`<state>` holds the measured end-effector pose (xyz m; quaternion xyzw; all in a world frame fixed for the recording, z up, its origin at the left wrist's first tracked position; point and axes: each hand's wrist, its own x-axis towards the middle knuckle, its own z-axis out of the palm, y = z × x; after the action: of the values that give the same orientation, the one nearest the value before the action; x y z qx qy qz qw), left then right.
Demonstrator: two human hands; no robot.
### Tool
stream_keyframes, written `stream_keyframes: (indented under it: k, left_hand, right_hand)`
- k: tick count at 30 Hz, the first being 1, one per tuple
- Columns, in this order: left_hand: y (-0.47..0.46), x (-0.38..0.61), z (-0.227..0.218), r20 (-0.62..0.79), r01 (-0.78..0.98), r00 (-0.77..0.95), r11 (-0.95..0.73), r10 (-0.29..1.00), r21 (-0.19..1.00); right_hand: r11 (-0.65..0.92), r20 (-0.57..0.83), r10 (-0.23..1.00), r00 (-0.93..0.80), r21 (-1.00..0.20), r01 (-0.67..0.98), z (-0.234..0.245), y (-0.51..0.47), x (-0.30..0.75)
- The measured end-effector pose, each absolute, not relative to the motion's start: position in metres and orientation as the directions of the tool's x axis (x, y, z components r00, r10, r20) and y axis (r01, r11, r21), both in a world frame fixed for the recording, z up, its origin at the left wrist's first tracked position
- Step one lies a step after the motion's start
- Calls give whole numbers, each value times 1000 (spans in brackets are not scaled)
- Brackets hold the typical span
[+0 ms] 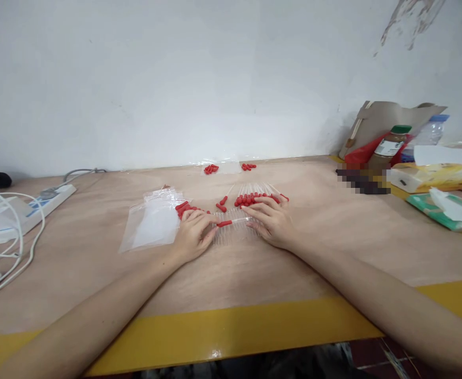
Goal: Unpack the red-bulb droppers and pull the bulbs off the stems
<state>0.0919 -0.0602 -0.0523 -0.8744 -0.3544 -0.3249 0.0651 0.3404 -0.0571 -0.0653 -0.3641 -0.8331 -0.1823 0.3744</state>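
Several clear plastic droppers with red rubber bulbs (250, 199) lie in a loose row on the wooden table (231, 273). My left hand (193, 234) is curled, its fingers pinching one dropper with a red bulb (225, 223) near the row's left end. My right hand (272, 221) rests on the droppers with its fingers spread flat over the clear tubes. A stack of clear zip bags (154, 223) lies just left of my left hand.
More red-bulbed droppers in bags (225, 168) lie at the back by the white wall. A white power strip (37, 205) with white cables (13, 237) sits at the left. A brown paper bag (389, 123), bottles (389, 147) and tissue packs (448, 210) crowd the right.
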Motion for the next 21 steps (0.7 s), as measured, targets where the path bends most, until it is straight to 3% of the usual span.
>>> stream_keyframes:
  k: [7,21]
  left_hand:
    - [-62,97,-55,620,633,566,-768,544,96]
    - [-66,110,-48,545,604,661,-797,516,21]
  right_hand:
    - [733,733,413,-540,85,675,-70,-61,334]
    - [790,732,388,-560,49,611,-65,-72,330]
